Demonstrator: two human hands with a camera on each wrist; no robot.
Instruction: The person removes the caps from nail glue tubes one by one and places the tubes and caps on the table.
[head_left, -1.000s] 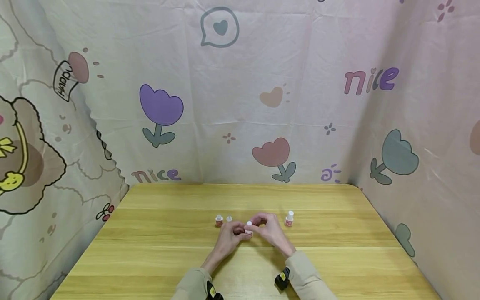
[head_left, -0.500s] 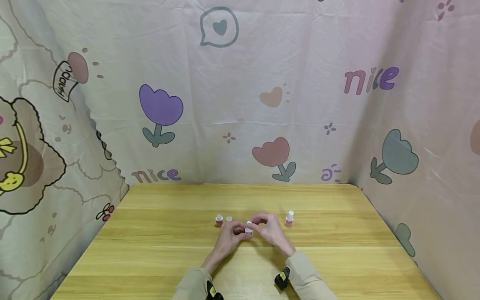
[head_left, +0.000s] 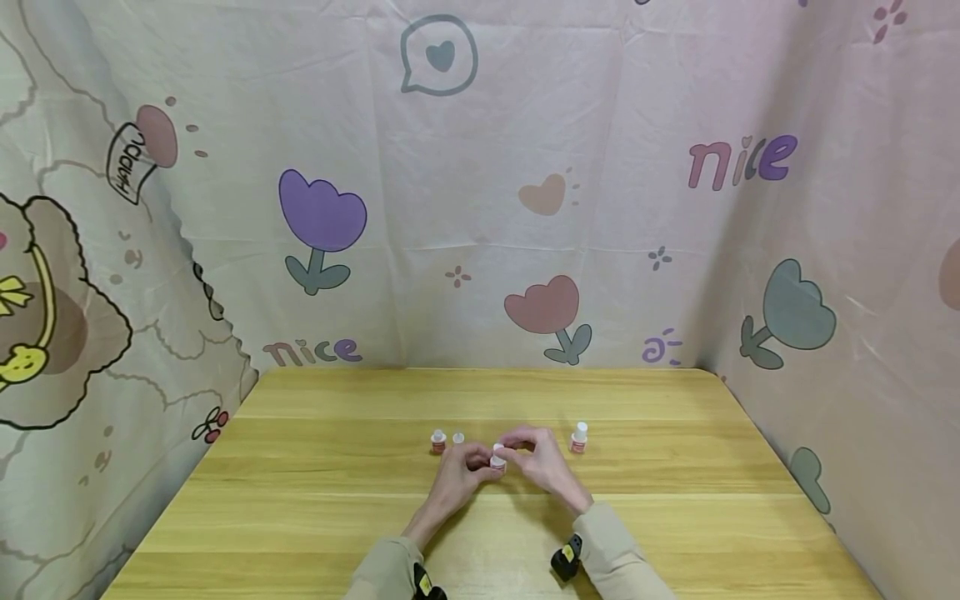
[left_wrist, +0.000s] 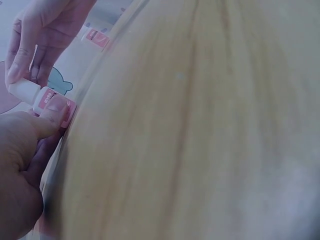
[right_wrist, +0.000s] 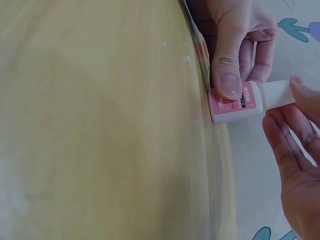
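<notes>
A small white bottle (right_wrist: 256, 99) with a pink label stands upright on the wooden table between both hands. My left hand (head_left: 456, 477) grips its lower body, with the thumb across the label. From the other side, my right hand (head_left: 542, 458) pinches the white cap (right_wrist: 276, 94) between thumb and fingers. The cap sits on the bottle's neck; whether it is tight or loose I cannot tell. Just beyond the left hand is a small whitish top (head_left: 458, 438), and whatever lies under it is hidden by that hand.
Another small bottle (head_left: 438, 442), red-labelled with a short pale top, stands behind the left hand. To the right of the right hand is a white-capped bottle (head_left: 578, 438). A printed curtain (head_left: 480, 208) hangs behind the wooden table (head_left: 315, 517). Black cameras (head_left: 567, 558) are worn at the wrists.
The right hand's fingers shift very slightly at the cap. Both hands and all the bottles otherwise keep their places.
</notes>
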